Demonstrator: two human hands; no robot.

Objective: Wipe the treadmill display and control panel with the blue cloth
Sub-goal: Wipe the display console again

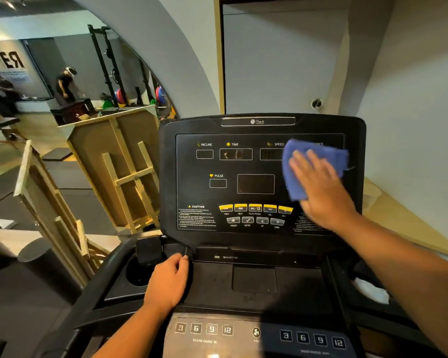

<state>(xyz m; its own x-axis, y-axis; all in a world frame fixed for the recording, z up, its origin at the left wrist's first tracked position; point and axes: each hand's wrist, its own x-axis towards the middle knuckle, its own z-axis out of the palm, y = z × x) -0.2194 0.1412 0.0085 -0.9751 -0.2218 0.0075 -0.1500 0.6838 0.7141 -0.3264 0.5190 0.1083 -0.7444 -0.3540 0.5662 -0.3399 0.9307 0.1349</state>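
Figure: Wiping the upright console. The right hand (318, 182), fingers spread and flat, presses the blue cloth (313, 161) against the treadmill display (256, 182) at about 3 o'clock on the panel face, covering the distance readout and part of the speed window. The left hand (170, 280) curls its fingers and thumb round a small black tab (185, 251) at the console's lower left corner, at about 7 o'clock. The cloth looks soft, light and limp; it should fold or bunch under sideways drag, so a broad flat palm likely serves better than a pinch. The display face appears smooth, stiff and glossy, probably tolerant of light pressure only. Its raised black bezel bounds the stroke at 12 and 3 o'clock. Unwiped room lies toward 9 o'clock, across the incline, time and pulse windows, and toward 6 o'clock, over the yellow buttons (255, 208). The lower control panel (256, 334) sits nearest the person, uncovered.
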